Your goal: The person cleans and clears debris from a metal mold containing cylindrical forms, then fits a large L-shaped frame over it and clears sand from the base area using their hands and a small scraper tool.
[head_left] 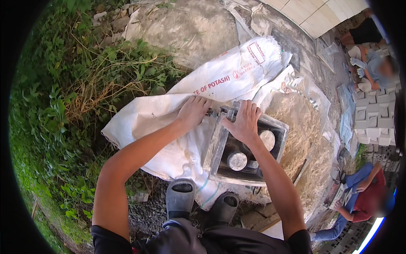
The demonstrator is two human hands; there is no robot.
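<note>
Leafy green plants (46,131) and dry stems (91,98) on the left. At right, stacked pale blocks (372,109); a co-worker in red (364,204) sits nearby. Tiled wall (323,16), upper right.

The box (214,157) stands on sacking (163,157), plants (50,122) left, sand (301,127) right.

Box: one open-topped rectangular box, grey, dust-coated (213,152), upright, set slightly askew on the sacking's right part; near edge close to the sacking's near edge. Contents: two round, pale-topped grey cylinders, one toward the near left (237,161), one toward the right side (267,140), standing apart. Fittings: threaded metal bolt (212,112) at the far-left corner. Sacking: white woven sacking with red print (169,154), creased, spread flat, far edge overlapped; one sack or two, cannot tell.
</note>
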